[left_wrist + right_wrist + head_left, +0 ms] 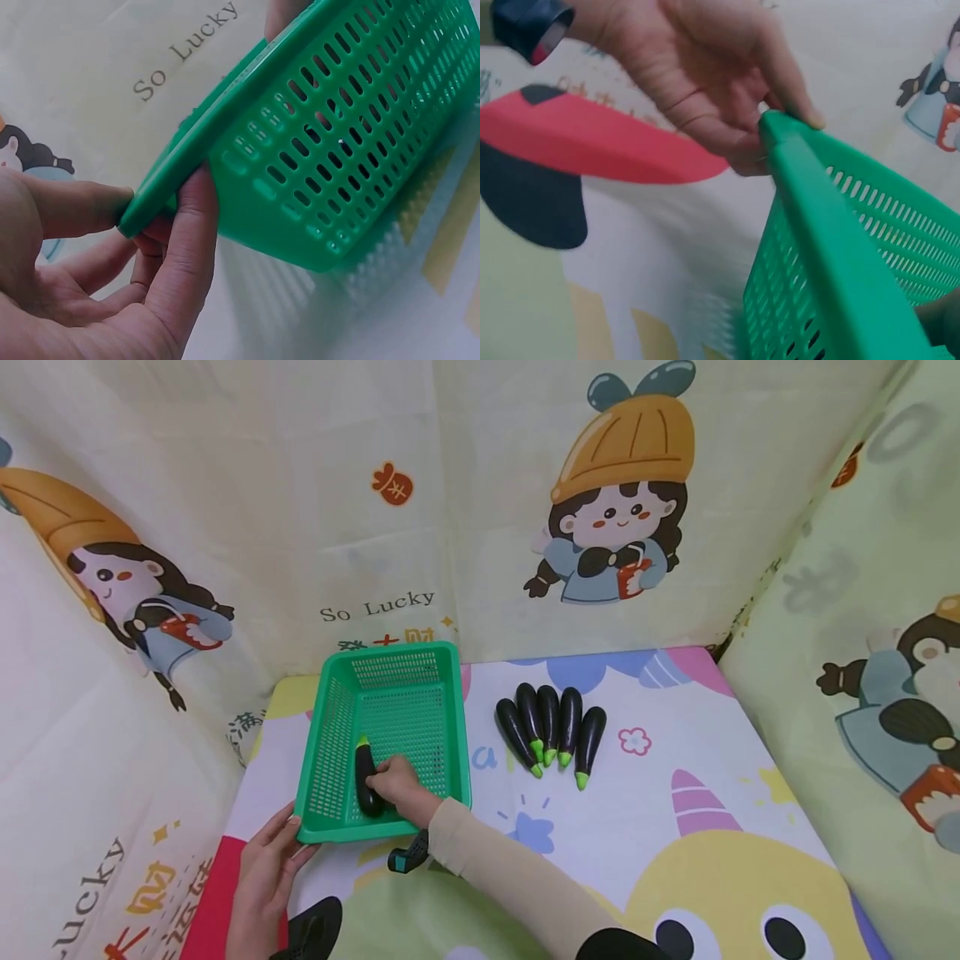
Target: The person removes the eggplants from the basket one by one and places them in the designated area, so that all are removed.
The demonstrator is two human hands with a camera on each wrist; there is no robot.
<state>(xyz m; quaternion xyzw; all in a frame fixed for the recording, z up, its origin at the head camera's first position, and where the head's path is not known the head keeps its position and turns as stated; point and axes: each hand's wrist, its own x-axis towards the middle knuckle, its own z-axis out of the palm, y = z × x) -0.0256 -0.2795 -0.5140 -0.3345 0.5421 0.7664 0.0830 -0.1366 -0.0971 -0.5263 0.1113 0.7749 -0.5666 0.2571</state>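
Note:
A green plastic basket [378,835] with slotted walls stands at the left of the table. My left hand [264,868] grips its near left corner; in the left wrist view, fingers lie on both sides of the rim [161,176]. Inside the basket, a dark eggplant [365,768] with a green stem end lies lengthwise, stem pointing away from me. My right hand [405,787] reaches over the near rim and pinches this eggplant from its right side. The right wrist view mostly shows the left hand [712,82] at the basket corner.
Several more eggplants [550,718] lie side by side on the printed tablecloth [480,893], right of the basket, with green stem ends toward me. Printed cloth walls [495,527] stand close behind and at both sides of the table.

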